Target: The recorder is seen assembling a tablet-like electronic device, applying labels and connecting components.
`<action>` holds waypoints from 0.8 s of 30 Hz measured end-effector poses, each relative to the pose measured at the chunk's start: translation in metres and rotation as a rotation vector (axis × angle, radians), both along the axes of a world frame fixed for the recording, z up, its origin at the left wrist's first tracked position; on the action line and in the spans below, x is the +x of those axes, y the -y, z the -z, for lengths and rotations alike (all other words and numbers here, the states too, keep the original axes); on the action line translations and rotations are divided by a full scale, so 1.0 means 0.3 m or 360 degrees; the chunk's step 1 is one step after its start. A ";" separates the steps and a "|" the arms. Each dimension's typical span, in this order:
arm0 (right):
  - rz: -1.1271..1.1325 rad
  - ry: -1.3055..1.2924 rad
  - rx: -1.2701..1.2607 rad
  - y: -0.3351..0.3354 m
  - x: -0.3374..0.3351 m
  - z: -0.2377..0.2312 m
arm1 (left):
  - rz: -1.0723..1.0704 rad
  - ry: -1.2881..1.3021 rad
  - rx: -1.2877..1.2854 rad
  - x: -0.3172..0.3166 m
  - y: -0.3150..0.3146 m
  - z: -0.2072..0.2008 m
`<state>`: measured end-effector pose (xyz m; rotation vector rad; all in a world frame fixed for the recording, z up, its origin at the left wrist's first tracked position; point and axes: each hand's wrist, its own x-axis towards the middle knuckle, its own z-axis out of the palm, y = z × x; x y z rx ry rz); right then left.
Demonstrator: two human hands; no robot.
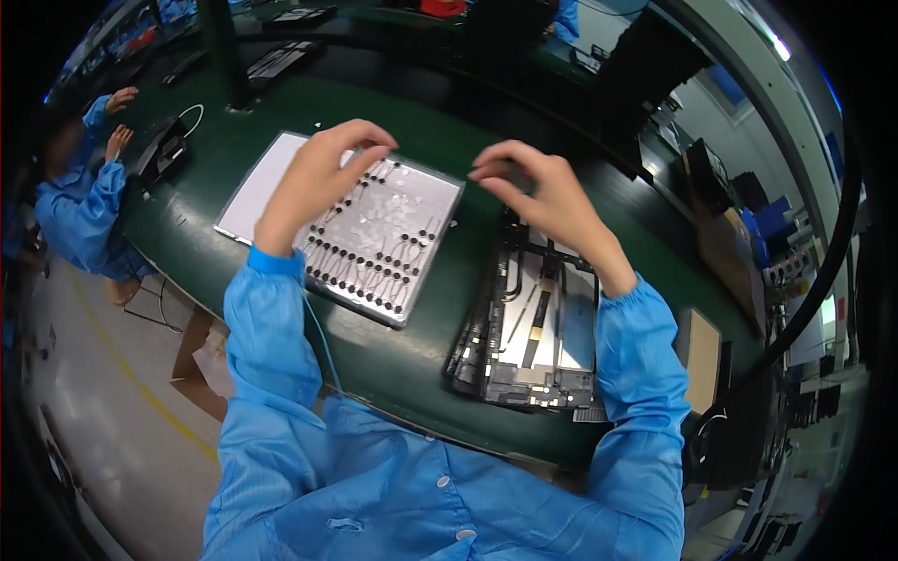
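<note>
At a dark green bench, a worker in blue raises both bare hands over small parts and open hardware. Toward 10 o'clock, the left hand hangs above the far part of a tray, its thumb and forefinger brought in to a narrow pinch. Toward 1 to 2 o'clock, the right hand hovers past the tray's edge, near the far end of the frames, its fingers curled in a loose hook with the tips close together. Whether either pinch holds anything small cannot be told.

The parts, black and round with thin wires, lie in rows on the tray at 10 o'clock, densest along its near side; pale scraps sit mid-tray. The frames lie stacked at 4 o'clock, the top one's inside exposed beside the right sleeve. A co-worker appears at 9 o'clock.

Good handling here, by the look of it, calls for a light touch: lift one part at a time by its round body, let its wire hang free of its neighbours, hold both wrists above the rows, and keep that sleeve off the exposed frame.
</note>
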<state>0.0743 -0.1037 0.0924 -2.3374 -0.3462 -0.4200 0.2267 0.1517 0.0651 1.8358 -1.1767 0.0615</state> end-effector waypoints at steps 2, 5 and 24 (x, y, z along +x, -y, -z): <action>-0.0114 0.0049 -0.0462 -0.084 0.130 0.017 | -0.0139 0.0103 -0.0026 0.109 -0.063 0.134; -0.0200 0.0223 -0.0735 -0.106 0.288 0.114 | -0.0343 0.0169 -0.0024 0.156 -0.056 0.199; -0.0163 -0.0317 0.0504 -0.177 0.325 0.169 | -0.0145 0.0286 -0.0013 0.061 -0.041 0.123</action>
